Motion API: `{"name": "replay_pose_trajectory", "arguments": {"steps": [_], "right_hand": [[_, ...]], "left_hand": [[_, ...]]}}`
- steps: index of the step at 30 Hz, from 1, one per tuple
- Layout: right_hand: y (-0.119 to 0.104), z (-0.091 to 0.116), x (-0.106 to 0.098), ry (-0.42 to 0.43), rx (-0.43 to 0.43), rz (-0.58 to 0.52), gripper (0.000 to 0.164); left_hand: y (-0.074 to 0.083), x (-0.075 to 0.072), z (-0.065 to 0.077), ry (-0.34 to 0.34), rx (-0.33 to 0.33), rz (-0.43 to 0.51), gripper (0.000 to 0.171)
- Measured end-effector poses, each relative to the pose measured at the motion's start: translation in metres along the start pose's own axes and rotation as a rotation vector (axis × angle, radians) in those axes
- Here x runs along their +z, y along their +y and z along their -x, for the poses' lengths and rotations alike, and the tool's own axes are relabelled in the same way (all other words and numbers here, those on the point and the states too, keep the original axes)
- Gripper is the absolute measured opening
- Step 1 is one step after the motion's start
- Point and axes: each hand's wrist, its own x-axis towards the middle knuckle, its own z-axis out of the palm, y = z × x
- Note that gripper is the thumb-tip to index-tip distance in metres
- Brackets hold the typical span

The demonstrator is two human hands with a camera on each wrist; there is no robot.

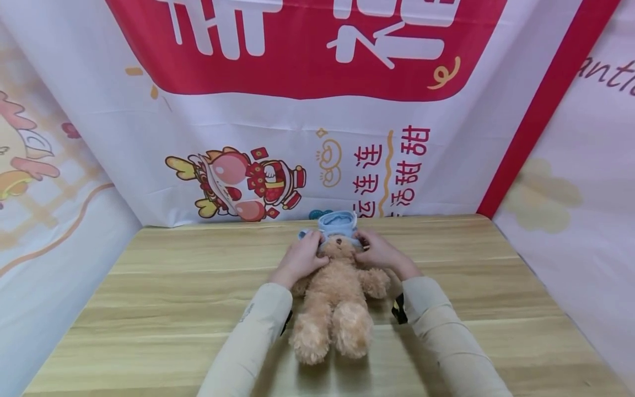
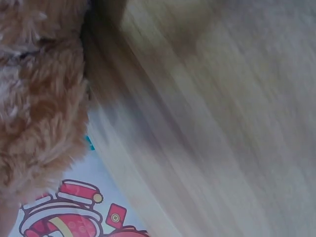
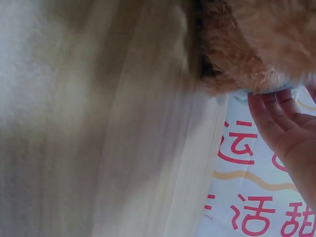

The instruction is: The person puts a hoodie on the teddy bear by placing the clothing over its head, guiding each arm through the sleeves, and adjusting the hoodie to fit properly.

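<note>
tan teddy bear (image 1: 337, 281) — light-blue headwear (image 1: 338, 220) — yellowish, wood-grained table (image 1: 198, 275); red-and-white banner (image 1: 307, 77)

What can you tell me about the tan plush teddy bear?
The tan plush teddy bear has shaggy fur, a small dark nose, arms and legs. A pale blue fabric hat covers its upper head. It faces up, legs nearest the camera, over the pale wooden table; contact with it is unclear. The left hand and right hand hold its head from both sides.

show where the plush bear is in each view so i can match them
Head: plush bear, lower middle.
Left wrist: plush bear, cut off along the left edge.
Right wrist: plush bear, cut off at upper right.
Shared landmark: white cloth with red print.
</note>
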Motion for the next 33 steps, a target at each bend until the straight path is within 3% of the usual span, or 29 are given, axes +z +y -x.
{"name": "replay_pose_trajectory", "arguments": {"steps": [4,11,15,22,26,30,33], "right_hand": [[0.004,0.002,0.001,0.022,-0.006,-0.061,0.015],[0.002,0.002,0.005,0.054,-0.016,-0.122,0.014],[-0.001,0.004,0.004,0.058,-0.003,-0.166,0.008],[-0.002,0.006,0.0,0.041,-0.024,-0.141,0.018],[-0.002,0.007,0.0,0.045,-0.052,-0.106,0.02],[0.0,0.007,0.003,0.052,-0.073,-0.116,0.015],[0.004,0.006,0.007,0.058,-0.062,-0.161,0.012]], "left_hand": [[0.001,0.005,0.001,0.068,0.036,-0.041,0.03],[-0.001,0.012,0.007,0.205,0.084,-0.072,0.03],[-0.001,0.014,0.009,0.235,0.12,-0.099,0.028],[-0.003,0.018,0.012,0.276,0.141,-0.089,0.024],[-0.004,0.019,0.013,0.271,0.105,-0.076,0.026],[-0.007,0.018,0.011,0.225,0.039,-0.05,0.047],[-0.01,0.015,0.01,0.179,0.0,-0.014,0.053]]}}
